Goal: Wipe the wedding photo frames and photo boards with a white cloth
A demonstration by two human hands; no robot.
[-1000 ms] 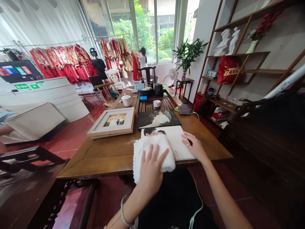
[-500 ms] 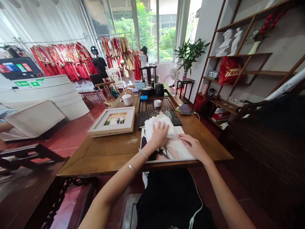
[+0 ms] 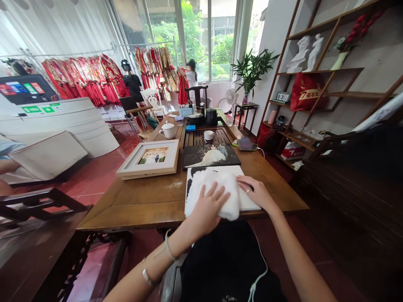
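A folded white fluffy cloth point(image 3: 217, 188) lies over a photo print point(image 3: 248, 201) at the table's near edge and covers much of its picture. My left hand point(image 3: 209, 207) rests flat on the cloth with its fingers spread. At the print's right side my right hand point(image 3: 256, 193) touches the surface, fingers stretched out and holding nothing. Just beyond, touching or nearly so, lies a dark photo panel point(image 3: 233, 154) showing a pale gown. A light wooden picture frame point(image 3: 147, 158) with a small photo stands to the left.
The wooden table point(image 3: 141, 205) also bears a white lidded cup point(image 3: 168, 130), a small white cup point(image 3: 208, 135), a blue box point(image 3: 190, 127), a black pot point(image 3: 210, 115) and a phone point(image 3: 247, 143) on a cable. A shelf stands right; a person is by the garment racks.
My left hand has drawn the white cloth toward me, from the print's far edge to its near edge. The dark panel's picture is now uncovered. My right hand stays almost in place.
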